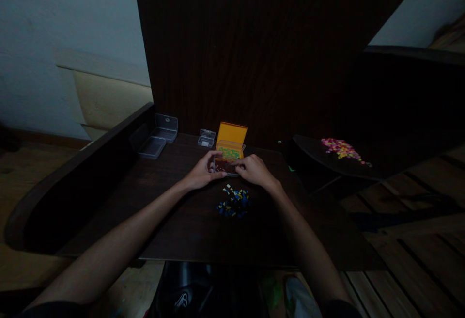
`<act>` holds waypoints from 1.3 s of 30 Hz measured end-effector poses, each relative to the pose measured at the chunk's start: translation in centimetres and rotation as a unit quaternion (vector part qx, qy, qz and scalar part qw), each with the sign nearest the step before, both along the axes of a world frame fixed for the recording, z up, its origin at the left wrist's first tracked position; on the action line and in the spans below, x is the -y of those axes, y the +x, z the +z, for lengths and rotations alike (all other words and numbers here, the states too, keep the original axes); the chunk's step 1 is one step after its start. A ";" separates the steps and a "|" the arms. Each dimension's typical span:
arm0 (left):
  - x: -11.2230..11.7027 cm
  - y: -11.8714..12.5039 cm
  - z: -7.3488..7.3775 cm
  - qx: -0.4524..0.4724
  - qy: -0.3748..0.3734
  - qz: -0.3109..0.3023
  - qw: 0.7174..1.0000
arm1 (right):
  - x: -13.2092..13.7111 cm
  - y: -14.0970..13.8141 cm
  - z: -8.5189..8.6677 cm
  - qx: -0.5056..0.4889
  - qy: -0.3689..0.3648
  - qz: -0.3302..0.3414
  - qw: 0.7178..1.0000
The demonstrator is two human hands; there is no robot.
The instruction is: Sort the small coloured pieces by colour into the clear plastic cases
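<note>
My left hand [202, 171] and my right hand [254, 169] meet over a small clear box [225, 166] of dark bits on the dark wooden table [174, 221]. Fingers of both hands are curled onto the box's edges. Just behind it stands a clear box of green and yellow bits [229, 151] with an orange lid [232, 133] raised upright. A loose heap of small blue, yellow and white bits [233, 201] lies on the table just in front of my hands.
Two open clear plastic cases [159, 136] lie at the table's back left, and a smaller one [207, 138] sits beside the orange lid. A pile of pink and yellow bits [341, 148] rests on a dark surface to the right. A dark wooden panel rises behind the table.
</note>
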State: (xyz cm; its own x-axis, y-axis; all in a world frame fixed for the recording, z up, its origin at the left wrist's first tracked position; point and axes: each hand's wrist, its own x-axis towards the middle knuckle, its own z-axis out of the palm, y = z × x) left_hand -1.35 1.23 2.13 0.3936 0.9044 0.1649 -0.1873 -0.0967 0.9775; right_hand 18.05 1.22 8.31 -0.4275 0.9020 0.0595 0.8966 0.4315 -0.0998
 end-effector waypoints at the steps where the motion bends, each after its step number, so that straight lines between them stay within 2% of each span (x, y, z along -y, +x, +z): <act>1: 0.0 0.0 0.1 0.000 0.000 0.001 1.000 | 0.1 0.0 0.0 0.002 -0.003 0.000 1.000; 8: 0.2 0.0 0.2 0.000 -0.001 0.000 1.000 | 0.6 0.5 0.2 -0.010 0.002 0.009 1.000; 12: 0.1 0.0 0.1 0.017 -0.013 -0.007 1.000 | 0.6 1.5 0.7 -0.090 0.027 0.004 0.996; 15: 0.2 0.0 0.2 0.030 -0.018 -0.019 0.999 | 0.5 2.7 0.6 -0.180 0.052 0.008 0.982; 18: 0.4 0.0 0.2 0.040 -0.018 -0.033 0.999 | 0.6 3.8 -0.3 -0.284 0.047 0.017 0.958; 21: 0.5 0.0 0.1 0.050 -0.013 -0.045 0.998 | 0.8 4.6 -1.8 -0.370 -0.043 0.043 0.927; 24: 0.5 0.0 -0.1 0.046 -0.004 -0.054 0.997 | 1.1 4.8 -3.1 -0.428 -0.099 0.057 0.897; 29: 0.9 0.3 -0.2 0.039 0.034 -0.056 0.997 | 1.4 4.6 -4.7 -0.489 -0.138 0.064 0.859; 35: 1.9 0.4 0.5 0.004 0.063 -0.043 0.997 | 2.1 4.6 -5.7 -0.530 -0.145 0.051 0.834; 39: 2.1 0.5 0.6 -0.010 0.086 -0.026 0.996 | 2.3 4.6 -5.9 -0.531 -0.134 0.046 0.835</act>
State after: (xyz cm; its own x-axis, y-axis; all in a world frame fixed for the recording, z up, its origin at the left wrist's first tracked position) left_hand -0.90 -0.84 2.68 0.4442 0.8418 0.3067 -0.1774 -0.2529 0.9511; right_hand 22.66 -1.10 2.37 -0.3312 0.9097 0.2505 0.2043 0.3283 -0.9222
